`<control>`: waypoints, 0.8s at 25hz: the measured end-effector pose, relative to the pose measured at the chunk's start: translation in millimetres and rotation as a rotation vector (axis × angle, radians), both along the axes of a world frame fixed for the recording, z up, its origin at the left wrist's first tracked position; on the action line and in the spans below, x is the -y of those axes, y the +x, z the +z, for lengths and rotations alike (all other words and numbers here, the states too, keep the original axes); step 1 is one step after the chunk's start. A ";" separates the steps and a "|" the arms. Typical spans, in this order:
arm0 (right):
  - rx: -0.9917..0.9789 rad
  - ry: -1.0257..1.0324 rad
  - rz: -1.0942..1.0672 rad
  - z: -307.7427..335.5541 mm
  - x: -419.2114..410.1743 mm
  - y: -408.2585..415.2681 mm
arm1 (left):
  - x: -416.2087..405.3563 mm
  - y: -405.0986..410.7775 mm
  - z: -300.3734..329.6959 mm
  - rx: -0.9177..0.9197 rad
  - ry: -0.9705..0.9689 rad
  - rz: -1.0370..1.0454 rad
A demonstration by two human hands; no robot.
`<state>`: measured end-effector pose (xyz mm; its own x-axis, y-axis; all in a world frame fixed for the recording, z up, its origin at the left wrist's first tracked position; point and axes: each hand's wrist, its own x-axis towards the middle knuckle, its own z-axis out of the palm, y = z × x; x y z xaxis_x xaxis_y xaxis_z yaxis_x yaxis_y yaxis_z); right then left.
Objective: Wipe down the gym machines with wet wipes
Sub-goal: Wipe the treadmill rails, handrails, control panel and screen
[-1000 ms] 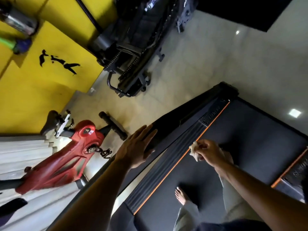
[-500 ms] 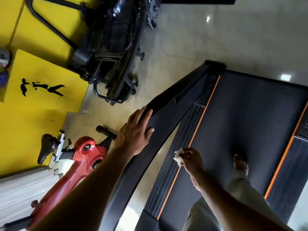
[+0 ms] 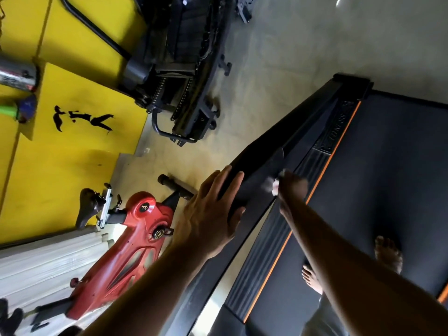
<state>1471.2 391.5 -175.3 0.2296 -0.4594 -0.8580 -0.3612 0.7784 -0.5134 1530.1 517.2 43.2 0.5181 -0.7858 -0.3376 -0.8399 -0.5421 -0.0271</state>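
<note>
I stand barefoot on a black treadmill (image 3: 392,166) with orange stripes beside its belt. Its black side handrail (image 3: 261,163) slopes away from me on the left. My left hand (image 3: 211,214) rests flat on the rail with the fingers straight and the thumb around its edge. My right hand (image 3: 291,187) grips a small white wet wipe (image 3: 272,185) and presses it against the inner side of the same rail, just right of my left hand. The wipe is blurred and mostly hidden by my fingers.
A red exercise bike (image 3: 131,243) stands left of the treadmill on the tiled floor. A black folded machine (image 3: 184,69) sits ahead near the yellow wall (image 3: 48,166). My bare feet (image 3: 388,253) are on the belt.
My right hand has lifted the wipe from the orange-striped side strip up to the handrail, close to my left hand. My left hand stays on the rail.
</note>
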 end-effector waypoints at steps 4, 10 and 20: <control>0.186 -0.092 -0.105 29.9 31.8 -0.1 | 0.8 -0.7 4.7 0.007 0.015 -0.009; -0.034 0.010 0.487 17.9 -56.2 -43.3 | 2.4 -1.0 6.5 -0.009 0.002 0.001; 0.082 -0.278 0.054 60.7 -0.2 -11.3 | 2.8 -2.8 5.8 -0.013 0.016 0.008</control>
